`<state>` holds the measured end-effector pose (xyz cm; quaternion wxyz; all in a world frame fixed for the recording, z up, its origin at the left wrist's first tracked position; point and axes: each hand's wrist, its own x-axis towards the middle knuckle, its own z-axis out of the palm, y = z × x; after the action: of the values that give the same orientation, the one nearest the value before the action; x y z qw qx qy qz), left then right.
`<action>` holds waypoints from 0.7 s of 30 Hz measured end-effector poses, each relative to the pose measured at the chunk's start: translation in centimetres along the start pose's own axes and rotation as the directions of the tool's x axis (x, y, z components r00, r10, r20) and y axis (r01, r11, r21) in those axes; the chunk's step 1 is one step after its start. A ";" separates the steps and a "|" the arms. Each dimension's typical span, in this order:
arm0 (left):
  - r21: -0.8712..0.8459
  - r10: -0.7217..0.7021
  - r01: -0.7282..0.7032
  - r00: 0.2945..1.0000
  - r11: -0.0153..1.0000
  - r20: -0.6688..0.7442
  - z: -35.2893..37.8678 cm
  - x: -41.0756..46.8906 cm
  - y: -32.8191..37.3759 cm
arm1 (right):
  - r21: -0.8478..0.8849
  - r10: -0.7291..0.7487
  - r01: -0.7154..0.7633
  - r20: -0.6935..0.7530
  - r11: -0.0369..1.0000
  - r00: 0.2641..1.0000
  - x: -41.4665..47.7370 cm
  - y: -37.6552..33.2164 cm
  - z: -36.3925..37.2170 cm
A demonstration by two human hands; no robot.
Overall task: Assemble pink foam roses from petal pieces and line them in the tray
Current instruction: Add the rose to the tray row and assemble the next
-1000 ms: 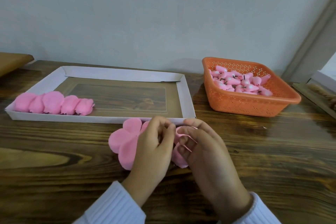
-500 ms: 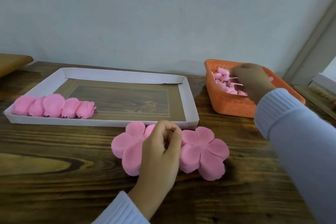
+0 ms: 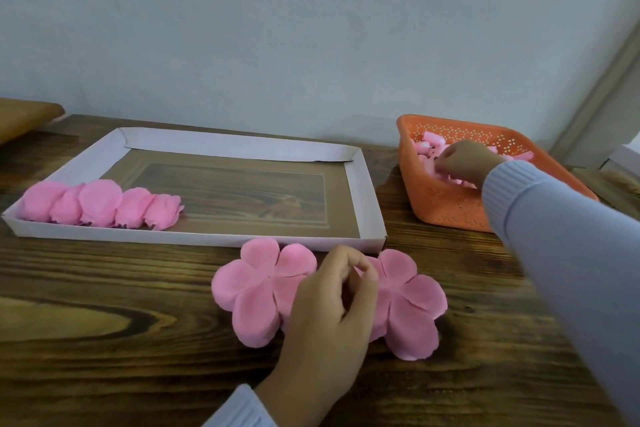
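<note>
Roses [image 3: 100, 206] line tray [image 3: 367, 204] left end | left hand [image 3: 329, 308] curled, covering two petal pieces [image 3: 256, 291], grip unclear | right hand [image 3: 467, 163] curled in basket [image 3: 450, 208], grip unclear

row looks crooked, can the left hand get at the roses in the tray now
Probably yes: the left hand sits at the petal pieces just before the tray, and the roses lie behind its low near wall, open above, nothing between.
</note>
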<state>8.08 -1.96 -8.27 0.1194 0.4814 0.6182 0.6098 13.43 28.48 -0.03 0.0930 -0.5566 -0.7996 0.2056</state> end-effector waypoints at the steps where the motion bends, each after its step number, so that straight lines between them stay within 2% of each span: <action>1: 0.003 0.000 0.000 1.000 1.000 0.007 0.0 0.0 0.0 | -0.027 -0.009 0.010 0.033 1.000 0.999 -0.1 0.0 0.0; 4: -0.004 0.001 -0.001 1.000 1.000 0.016 0.1 -0.1 -0.1 | -0.119 -0.087 0.101 0.116 0.988 0.989 -0.6 0.4 -0.1; 9: -0.015 0.018 -0.018 1.000 1.000 0.005 0.2 0.0 -0.2 | -0.050 -0.204 0.204 0.008 0.978 0.979 -0.8 1.6 -1.0; 12: -0.015 0.018 -0.018 1.000 1.000 0.015 0.2 0.0 -0.2 | -0.084 -0.228 0.216 -0.164 0.973 0.960 -1.1 2.0 -2.1; 13: -0.015 0.021 -0.021 1.000 1.000 0.013 0.2 0.0 -0.3 | -0.053 -0.242 0.236 -0.263 0.970 0.934 -1.5 1.9 -2.6; 15: -0.013 0.020 -0.020 1.000 1.000 0.003 0.2 -0.1 -0.1 | 0.138 -0.234 0.337 -0.484 0.931 0.843 -3.3 1.2 -3.4; 17: -0.052 0.011 -0.012 1.000 0.999 -0.014 0.1 -0.1 0.1 | 0.377 -0.173 0.477 -0.612 0.794 0.772 -6.3 0.1 -3.8; 18: -0.086 -0.003 0.002 1.000 0.996 -0.022 0.0 -0.1 0.3 | 0.524 -0.143 0.519 -0.597 0.676 0.789 -8.0 -0.6 -3.8; 19: -0.141 -0.019 0.016 1.000 0.990 -0.018 0.0 -0.1 0.5 | 0.684 -0.141 0.517 -0.527 0.514 0.838 -10.1 -1.2 -3.4; 20: -0.203 -0.030 0.026 0.999 0.979 -0.014 -0.1 -0.1 0.9 | 0.837 -0.193 0.436 -0.392 0.330 0.899 -12.5 -1.6 -2.5; 21: -0.264 -0.041 0.042 0.999 0.964 0.010 -0.2 -0.2 0.8 | 0.947 -0.301 0.279 -0.222 0.161 0.928 -14.6 -1.7 -1.5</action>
<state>8.39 -2.35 -7.61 0.1965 0.4495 0.5412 0.6830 17.82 14.72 3.23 0.4474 -0.2126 -0.5885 0.6390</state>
